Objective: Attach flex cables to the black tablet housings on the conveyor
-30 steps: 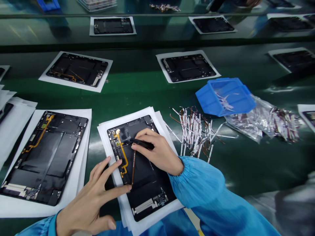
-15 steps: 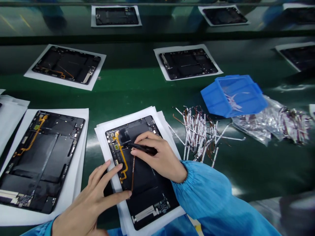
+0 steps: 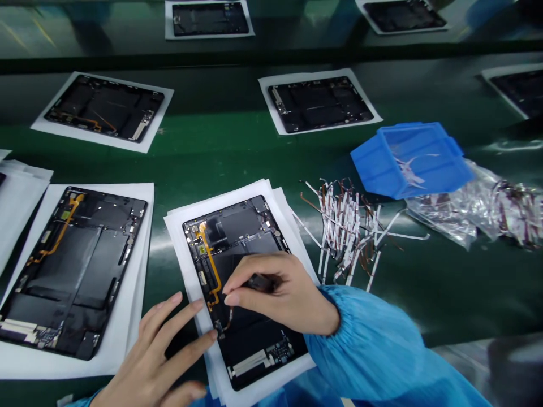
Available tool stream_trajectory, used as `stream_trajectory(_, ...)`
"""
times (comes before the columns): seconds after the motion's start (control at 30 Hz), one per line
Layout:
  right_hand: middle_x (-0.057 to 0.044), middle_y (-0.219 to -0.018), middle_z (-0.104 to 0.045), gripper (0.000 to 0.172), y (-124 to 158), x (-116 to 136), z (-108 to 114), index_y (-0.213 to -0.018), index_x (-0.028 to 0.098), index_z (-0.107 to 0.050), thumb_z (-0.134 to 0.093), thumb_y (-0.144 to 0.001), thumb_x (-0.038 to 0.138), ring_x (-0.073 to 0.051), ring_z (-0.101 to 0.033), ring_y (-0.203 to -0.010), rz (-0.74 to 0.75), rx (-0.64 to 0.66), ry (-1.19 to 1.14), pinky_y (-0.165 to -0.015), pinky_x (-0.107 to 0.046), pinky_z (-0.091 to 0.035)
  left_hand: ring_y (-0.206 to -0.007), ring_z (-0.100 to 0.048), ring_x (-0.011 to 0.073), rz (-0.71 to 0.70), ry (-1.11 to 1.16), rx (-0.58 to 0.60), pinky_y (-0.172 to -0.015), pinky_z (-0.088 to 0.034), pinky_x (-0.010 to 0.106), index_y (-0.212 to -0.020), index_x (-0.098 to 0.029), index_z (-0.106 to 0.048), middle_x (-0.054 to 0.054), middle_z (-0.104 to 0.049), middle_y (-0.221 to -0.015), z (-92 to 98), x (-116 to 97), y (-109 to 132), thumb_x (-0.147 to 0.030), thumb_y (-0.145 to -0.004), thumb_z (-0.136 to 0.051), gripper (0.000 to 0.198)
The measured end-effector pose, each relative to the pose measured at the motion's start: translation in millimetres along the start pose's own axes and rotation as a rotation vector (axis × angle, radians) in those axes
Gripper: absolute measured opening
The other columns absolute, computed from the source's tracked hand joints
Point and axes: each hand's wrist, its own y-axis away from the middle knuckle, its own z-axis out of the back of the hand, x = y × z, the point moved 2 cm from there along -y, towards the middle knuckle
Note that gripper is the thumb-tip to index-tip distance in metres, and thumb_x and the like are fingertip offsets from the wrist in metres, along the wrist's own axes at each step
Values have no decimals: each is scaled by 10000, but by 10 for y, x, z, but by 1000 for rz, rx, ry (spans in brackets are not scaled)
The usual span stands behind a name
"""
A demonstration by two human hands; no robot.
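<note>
The tablet chassis (image 3: 250,232) lies with its long axis running away from me, and my right hand (image 3: 284,297) is the nearer, curled shut on black tweezers (image 3: 261,282). The tips are hidden, probably by the amber flex cable (image 3: 211,263) — my left hand (image 3: 148,367) is open, holding nothing, at the chassis's left edge.

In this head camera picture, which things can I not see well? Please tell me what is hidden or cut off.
Head view:
The tip of the black tool in the right hand is hidden by the fingers.
The wrist of the left hand is cut off by the bottom edge.
The strips in the plastic bag are blurred by glare.
The far tablet panel is cut off by the top edge.
</note>
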Motion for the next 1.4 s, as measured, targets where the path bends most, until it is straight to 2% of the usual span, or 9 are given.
stream_trajectory(0.17, -15, -750, -749, 85, 39, 9, -2, -778, 177, -748, -772, -806, 253, -137, -695, -670, 18, -21, 57, -601, -235, -536, -1459, -256, 374, 125, -8, -136, -1135, -286, 468, -1254, -182, -627, 122, -330, -1560, -74, -93, -6, -110, -944, -578, 323)
stream_trajectory(0.7, 6, -715, -727, 53, 90, -2, -22, -746, 191, -726, -751, -784, 219, -114, -633, -624, 25, -116, 97, -587, -227, -508, -1430, -345, 351, 287, 35, -275, -1088, -411, 540, -1218, -232, -624, 115, -471, -1452, -262, -249, -5, -126, -936, -613, 301)
stream_trajectory(0.83, -2, -693, -714, 77, 139, 26, -57, -767, 195, -732, -745, -812, 256, -120, -621, -590, 56, -101, 151, -531, -238, -481, -1418, -392, 321, 367, 173, -306, -1085, -453, 527, -1292, -242, -578, 110, -527, -1434, -224, -247, -170, -224, -948, -617, 347)
stream_trajectory(1.0, -7, -821, -726, 66, 208, 90, -108, -867, 239, -754, -742, -825, 189, -142, -678, -729, 176, -51, 187, -659, -271, -549, -1031, -713, 203, 297, 451, -416, -948, -579, 363, -1371, -256, -530, 48, -759, -1100, -135, -235, -569, -324, -950, -638, 440)
stream_trajectory(1.13, -34, -909, -645, 182, 410, 172, -54, -1004, 277, -758, -753, -822, 260, -173, -641, -810, 208, -242, 386, -634, -282, -537, -859, -758, 173, 379, 586, -463, -779, -614, 279, -1332, -240, -575, 1, -793, -893, -150, -134, -660, -339, -953, -634, 396)
stream_trajectory(1.2, -48, -916, -609, 127, 557, 180, -44, -917, 277, -770, -648, -908, 308, -180, -630, -831, 230, -327, 438, -667, -298, -538, -935, -752, 196, 414, 606, -475, -847, -597, 325, -1353, -227, -553, 9, -796, -908, -183, -68, -629, -341, -946, -645, 433)
stream_trajectory(1.23, -51, -901, -605, 214, 623, 156, -55, -874, 272, -770, -577, -952, 322, -178, -629, -819, 225, -325, 435, -673, -301, -537, -986, -741, 208, 411, 597, -479, -927, -566, 369, -1353, -227, -547, 13, -797, -929, -202, -41, -612, -334, -945, -647, 434)
stream_trajectory(1.3, -50, -856, -616, 303, 718, 43, -100, -877, 257, -756, -492, -996, 344, -161, -626, -729, 167, -264, 361, -600, -282, -531, -1071, -714, 225, 371, 564, -472, -1048, -475, 443, -1343, -231, -541, 20, -793, -981, -244, -4, -593, -308, -948, -646, 416)
stream_trajectory(1.4, -32, -809, -643, 185, 752, -193, -179, -893, 236, -708, -562, -969, 320, -148, -630, -657, 69, -202, 233, -544, -259, -529, -1121, -693, 220, 334, 542, -433, -1084, -418, 446, -1347, -238, -521, 13, -786, -1030, -298, 17, -601, -252, -952, -640, 412)
